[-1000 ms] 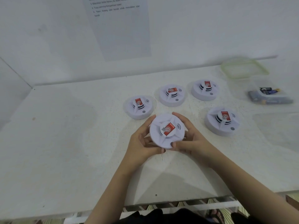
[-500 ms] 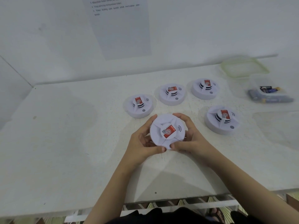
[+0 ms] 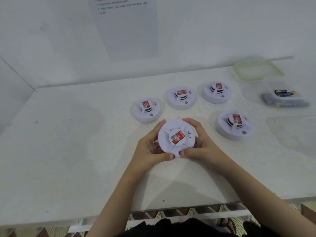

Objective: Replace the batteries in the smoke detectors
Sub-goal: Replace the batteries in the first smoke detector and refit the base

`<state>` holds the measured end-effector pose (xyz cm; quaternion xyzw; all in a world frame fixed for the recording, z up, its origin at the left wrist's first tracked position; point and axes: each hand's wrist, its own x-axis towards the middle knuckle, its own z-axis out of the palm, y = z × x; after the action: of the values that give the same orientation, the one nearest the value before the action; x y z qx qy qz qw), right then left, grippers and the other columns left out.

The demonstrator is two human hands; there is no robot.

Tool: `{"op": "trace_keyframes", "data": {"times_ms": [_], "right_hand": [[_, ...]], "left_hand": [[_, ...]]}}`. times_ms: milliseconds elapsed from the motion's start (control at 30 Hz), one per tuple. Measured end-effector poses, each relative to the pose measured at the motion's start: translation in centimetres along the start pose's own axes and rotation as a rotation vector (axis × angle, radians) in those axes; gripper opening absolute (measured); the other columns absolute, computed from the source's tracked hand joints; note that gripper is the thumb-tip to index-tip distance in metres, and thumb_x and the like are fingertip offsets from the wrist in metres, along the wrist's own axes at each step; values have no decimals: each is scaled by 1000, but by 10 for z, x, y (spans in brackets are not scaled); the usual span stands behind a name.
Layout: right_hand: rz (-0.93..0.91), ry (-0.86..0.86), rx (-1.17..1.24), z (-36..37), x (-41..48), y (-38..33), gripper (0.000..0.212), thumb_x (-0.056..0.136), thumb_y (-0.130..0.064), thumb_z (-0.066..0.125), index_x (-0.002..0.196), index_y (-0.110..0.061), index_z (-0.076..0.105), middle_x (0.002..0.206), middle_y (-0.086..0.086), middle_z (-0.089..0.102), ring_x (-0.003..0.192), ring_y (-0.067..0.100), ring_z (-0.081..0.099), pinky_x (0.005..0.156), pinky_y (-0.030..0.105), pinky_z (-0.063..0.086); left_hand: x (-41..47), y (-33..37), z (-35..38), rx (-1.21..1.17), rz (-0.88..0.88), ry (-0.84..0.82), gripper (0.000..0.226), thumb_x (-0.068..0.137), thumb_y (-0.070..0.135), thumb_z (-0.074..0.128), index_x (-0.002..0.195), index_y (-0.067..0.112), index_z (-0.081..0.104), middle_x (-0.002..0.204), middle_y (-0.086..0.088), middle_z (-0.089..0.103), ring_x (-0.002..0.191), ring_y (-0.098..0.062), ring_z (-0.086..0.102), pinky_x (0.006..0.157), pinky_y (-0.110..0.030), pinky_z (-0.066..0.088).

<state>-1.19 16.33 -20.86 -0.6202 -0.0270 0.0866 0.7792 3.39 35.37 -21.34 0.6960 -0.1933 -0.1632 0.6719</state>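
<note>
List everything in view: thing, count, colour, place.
held smoke detector: 1, white, red label, table's near middle
other smoke detectors: 4, white, red labels, on table beyond it
table: 1, white, beneath everything
container: 1, clear, table's far right
batteries: several, dark and blue, inside container
lid: 1, clear, green rim, behind container
paper sheet: 1, white, printed, on wall
left hand: 1, grips held smoke detector's left edge
right hand: 1, grips its right edge

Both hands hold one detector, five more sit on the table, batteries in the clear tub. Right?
No, four more detectors sit on the table, per the head view. The left hand and right hand do hold one detector; batteries are in the clear tub.
</note>
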Motion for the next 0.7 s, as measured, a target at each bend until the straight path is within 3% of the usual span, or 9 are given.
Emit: {"op": "trace_keyframes", "data": {"times_ms": [233, 367, 533, 700], "right_hand": [[8, -6, -3, 0, -1, -1, 80, 69, 10, 65, 129, -37, 41, 123, 10, 59, 108, 28, 61, 85, 46, 52], [3, 0, -17, 1, -2, -1, 80, 68, 8, 67, 130, -35, 40, 123, 8, 59, 111, 27, 60, 86, 46, 52], [4, 1, -40, 1, -1, -1, 81, 67, 6, 69, 129, -37, 40, 123, 5, 58, 112, 28, 59, 90, 52, 51], [4, -5, -30, 0, -1, -1, 81, 68, 7, 68, 131, -35, 39, 125, 8, 57, 113, 30, 58, 89, 51, 51]], "left_hand": [[0, 0, 0, -4, -10, 3, 86, 58, 16, 82, 134, 34, 45, 127, 13, 64, 117, -14, 62, 82, -32, 58], [0, -1, -1, -4, -16, -4, 86, 60, 11, 83, 134, 32, 45, 128, 10, 64, 117, -15, 62, 81, -31, 57], [0, -3, -1, -4, -14, -17, 87, 66, -9, 79, 136, 29, 43, 131, 8, 61, 117, -13, 62, 81, -27, 57], [0, -3, -1, -15, -14, -9, 86, 64, -4, 77, 136, 28, 43, 132, 8, 61, 117, -14, 62, 82, -29, 56]]}}
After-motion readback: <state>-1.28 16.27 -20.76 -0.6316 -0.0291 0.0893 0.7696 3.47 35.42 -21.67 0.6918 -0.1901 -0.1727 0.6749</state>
